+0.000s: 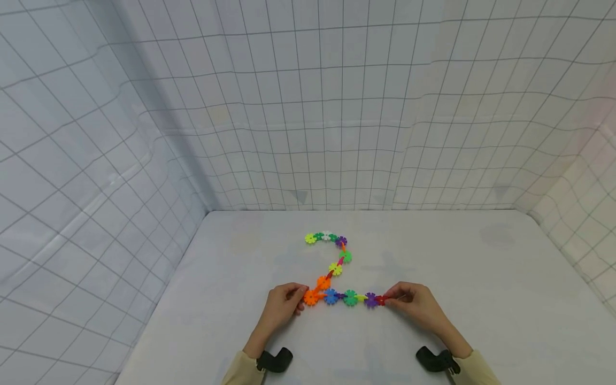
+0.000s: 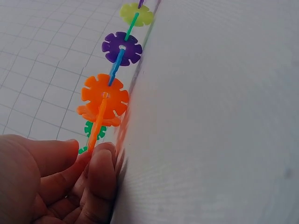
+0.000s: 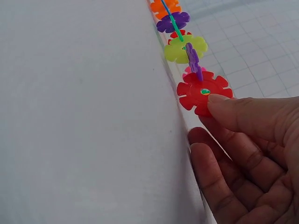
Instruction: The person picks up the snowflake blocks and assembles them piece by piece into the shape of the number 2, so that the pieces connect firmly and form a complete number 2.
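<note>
Slotted, flower-shaped plastic discs are linked into a chain [image 1: 345, 257] that lies on the white table in the shape of a 2. My left hand [image 1: 284, 306] pinches the orange disc [image 2: 97, 123] at the lower left corner of the chain, thumb on one side and fingers on the other. At the right end of the bottom row, my right hand [image 1: 420, 306] pinches a red disc [image 3: 196, 95] by its edge. Between the hands run blue [image 1: 331, 297], green [image 1: 350, 298] and purple discs [image 1: 371, 300]. A yellow disc [image 1: 310, 238] ends the top curve.
The white table [image 1: 216, 321] is enclosed by a white grid-patterned sheet [image 1: 313, 107] at the back and sides. A black camera mount sits on each wrist, the left mount [image 1: 276, 360] and the right mount [image 1: 433, 359], near pale yellow sleeves.
</note>
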A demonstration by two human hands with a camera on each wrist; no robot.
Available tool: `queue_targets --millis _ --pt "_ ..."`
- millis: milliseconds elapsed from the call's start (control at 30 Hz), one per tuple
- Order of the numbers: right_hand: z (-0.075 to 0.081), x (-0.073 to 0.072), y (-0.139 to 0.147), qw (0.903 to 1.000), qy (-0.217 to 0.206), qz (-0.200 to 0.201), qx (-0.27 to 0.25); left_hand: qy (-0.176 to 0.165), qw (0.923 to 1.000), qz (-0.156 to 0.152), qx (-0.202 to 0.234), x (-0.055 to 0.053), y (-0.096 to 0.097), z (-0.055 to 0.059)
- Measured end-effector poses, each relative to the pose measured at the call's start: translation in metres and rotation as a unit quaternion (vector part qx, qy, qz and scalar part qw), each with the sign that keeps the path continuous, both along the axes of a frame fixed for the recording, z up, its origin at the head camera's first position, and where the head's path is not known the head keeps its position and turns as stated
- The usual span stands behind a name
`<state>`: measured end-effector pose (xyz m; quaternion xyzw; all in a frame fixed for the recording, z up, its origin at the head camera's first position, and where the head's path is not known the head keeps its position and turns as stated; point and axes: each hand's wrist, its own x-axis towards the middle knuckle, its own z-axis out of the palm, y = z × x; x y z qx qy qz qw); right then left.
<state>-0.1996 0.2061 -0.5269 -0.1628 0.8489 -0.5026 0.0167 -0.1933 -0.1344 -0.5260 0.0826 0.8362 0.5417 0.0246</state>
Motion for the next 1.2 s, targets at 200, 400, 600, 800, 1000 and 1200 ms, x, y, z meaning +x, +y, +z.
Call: queue_targets --millis 200,400,600,800,1000,1200 --pt "-0.002 -0.001 0.0 1.0 0.003 0.004 -0.007 0.009 0.9999 -0.01 -0.01 0.0 -0.001 -0.002" --pt "-0.002 0.0 -0.001 1.0 -0.001 0.004 -0.008 -0.009 0.9998 -0.004 -0.016 -0.001 0.0 -0.001" --pt "-0.002 -0.001 -0.001 1.0 0.001 0.005 -0.006 -0.011 0.9998 -0.001 -0.018 -0.001 -0.001 0.0" --pt "-0.002 -0.001 -0.002 1.0 0.003 0.008 -0.001 -0.023 0.9997 0.002 -0.013 -0.002 -0.002 0.0" --pt "-0.004 -0.004 0.002 0.9999 0.007 0.013 0.007 -0.023 0.9997 0.005 -0.008 -0.002 -0.003 0.002" --pt "0.0 -0.004 0.008 0.9994 -0.01 0.032 0.008 -0.012 0.9997 0.018 -0.008 -0.002 -0.009 0.004"
